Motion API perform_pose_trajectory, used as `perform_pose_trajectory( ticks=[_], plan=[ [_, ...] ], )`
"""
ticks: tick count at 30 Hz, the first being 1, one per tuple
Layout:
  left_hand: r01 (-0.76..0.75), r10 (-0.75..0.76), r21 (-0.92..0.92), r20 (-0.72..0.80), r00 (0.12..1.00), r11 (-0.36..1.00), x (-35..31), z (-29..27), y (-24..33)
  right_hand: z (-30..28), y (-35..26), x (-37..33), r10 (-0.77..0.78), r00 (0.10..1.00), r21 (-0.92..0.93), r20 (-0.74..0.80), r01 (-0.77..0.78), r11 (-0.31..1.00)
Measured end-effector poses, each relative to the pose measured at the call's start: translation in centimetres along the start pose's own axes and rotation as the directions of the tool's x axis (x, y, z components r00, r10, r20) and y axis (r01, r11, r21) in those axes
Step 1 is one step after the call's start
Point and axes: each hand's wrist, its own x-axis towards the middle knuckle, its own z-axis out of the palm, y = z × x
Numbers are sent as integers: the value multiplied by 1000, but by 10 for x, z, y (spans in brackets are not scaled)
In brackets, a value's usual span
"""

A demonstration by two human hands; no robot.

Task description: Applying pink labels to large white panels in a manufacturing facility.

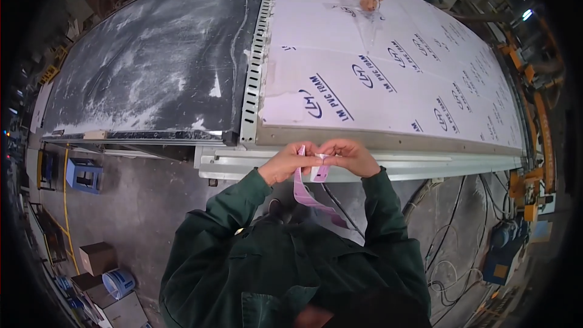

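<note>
Just in front of the work table's near edge, my two hands meet at chest height. My left hand (pixel 286 163) pinches a long strip of pink labels (pixel 302 192), which hangs down and curls to the right. Close beside it, my right hand (pixel 351 157) pinches the upper end of the same strip, where a whitish piece shows between the fingers. The fingertips almost touch. Behind them lies a large white foam board (pixel 388 100) with dark blue print, covered in part by clear film.
A co-worker's hands (pixel 368 1) work at the board's far edge. Left stands a dark, dusty table (pixel 155 54), divided from the board by a slotted metal rail (pixel 254 79). A blue stool (pixel 85 175), a bucket (pixel 118 282) and cables (pixel 446 237) are on the floor.
</note>
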Motion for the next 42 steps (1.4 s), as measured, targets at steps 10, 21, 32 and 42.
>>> perform_pose_trajectory(
  ticks=[10, 21, 32, 42],
  plan=[
    [-101, 101, -76, -6, 995, 992, 181, -39, 117, -169, -87, 127, -235, 972, -466, 17, 216, 858],
    [-52, 79, -182, 144, 986, 982, 422, -140, 154, -352, -107, 256, -136, 991, -736, -9, 85, 672],
    [-160, 82, -559, -162, 983, 813, 467, -217, 141, -420, -75, 414, 75, 973, -575, 216, 65, 816],
    [-370, -27, -633, -526, 850, 681, 455, -236, 162, -547, -112, 629, -157, 987, -781, 25, 118, 613]
  ],
)
